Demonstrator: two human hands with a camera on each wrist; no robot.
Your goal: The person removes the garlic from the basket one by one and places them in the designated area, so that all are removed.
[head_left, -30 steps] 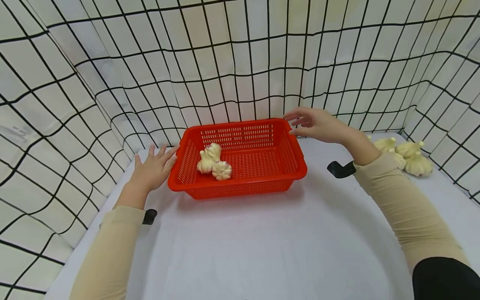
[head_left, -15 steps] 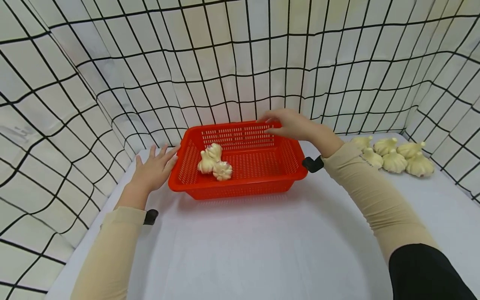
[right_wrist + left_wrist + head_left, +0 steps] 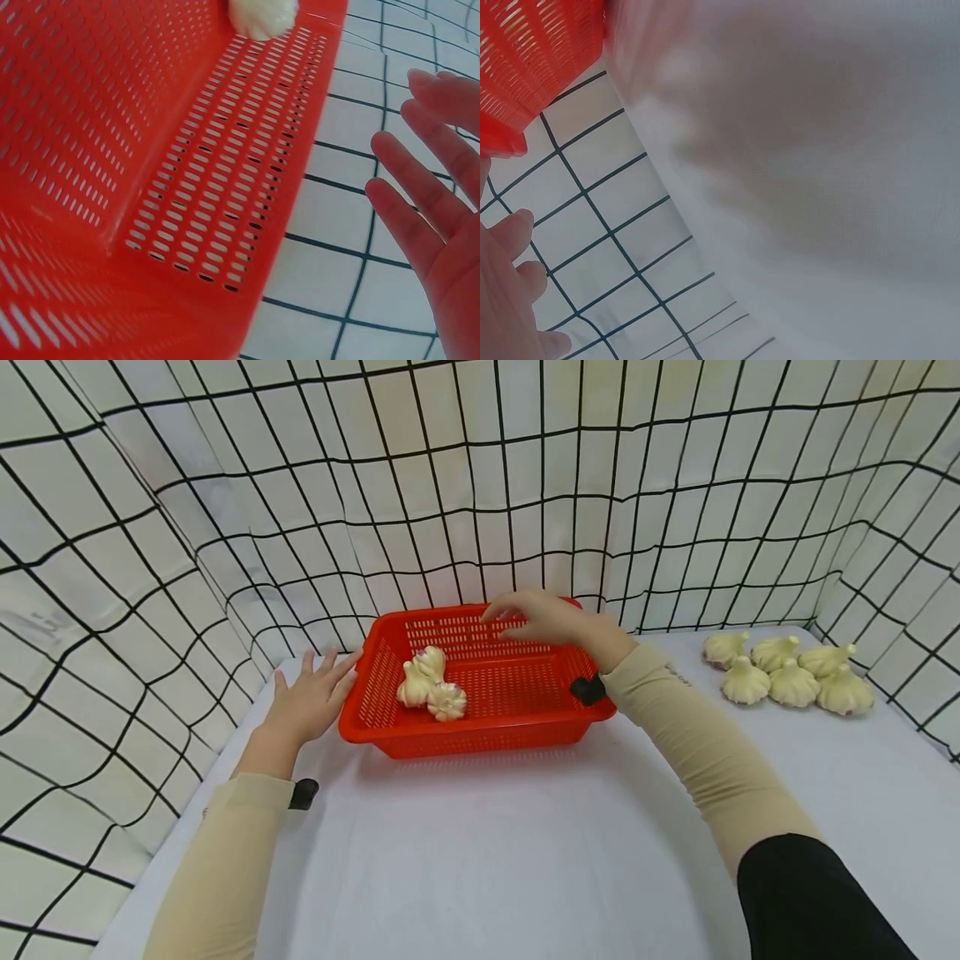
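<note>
A red plastic basket (image 3: 480, 747) with slotted walls stands on the white table. Three garlic bulbs lie together in its left part, one of them a garlic bulb (image 3: 447, 702) with its base turned up. My left hand (image 3: 311, 697) has its fingers spread, fingertips right at the basket's left rim. Over the back right part of the basket hovers my right hand (image 3: 547, 617), its fingers loosely bent and holding nothing. The right wrist view shows that hand (image 3: 442, 195) beside the basket wall (image 3: 217, 165), with part of a garlic bulb (image 3: 262, 16) at the top.
Several more garlic bulbs (image 3: 793, 683) sit in a cluster on the table at the far right. A black grid net (image 3: 495, 510) over white sheeting rises behind the basket and along both sides. White tabletop (image 3: 465, 852) extends in front of the basket.
My right hand has moved left from the basket's right rim to over its inside. The garlic cluster at the right is now uncovered by the arm. My left hand stays in place.
</note>
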